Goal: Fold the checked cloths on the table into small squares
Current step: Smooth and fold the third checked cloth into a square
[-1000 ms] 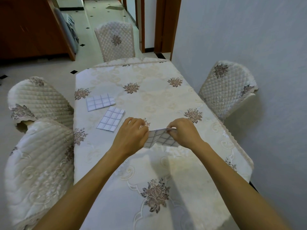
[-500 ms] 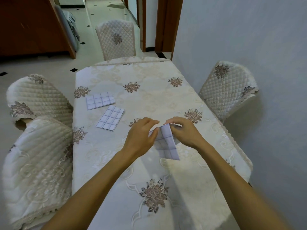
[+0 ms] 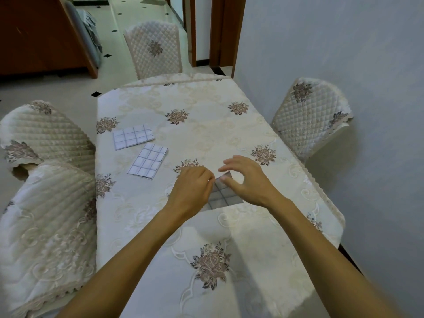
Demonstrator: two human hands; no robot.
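Cream floral tablecloth (image 3: 206, 125) fills my view. L hand (image 3: 192, 189) at centre, fingers curled, pinching left edge of checked cloth (image 3: 223, 197), which lies on tablecloth betw. both hands. R hand (image 3: 247, 180) at cloth's 1 o'clock, fingers spread, arched, thumb tip on cloth. Near folded cloth (image 3: 148, 164) and far folded cloth (image 3: 133, 137) at 10 o'clock, well apart from hands.

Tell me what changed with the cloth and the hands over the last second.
The checked cloth, held up between both hands a second ago, now lies on the table. The right hand has let go, fingers spread above it; the left hand still pinches its left edge. The far folded cloth and the near folded cloth stayed put.
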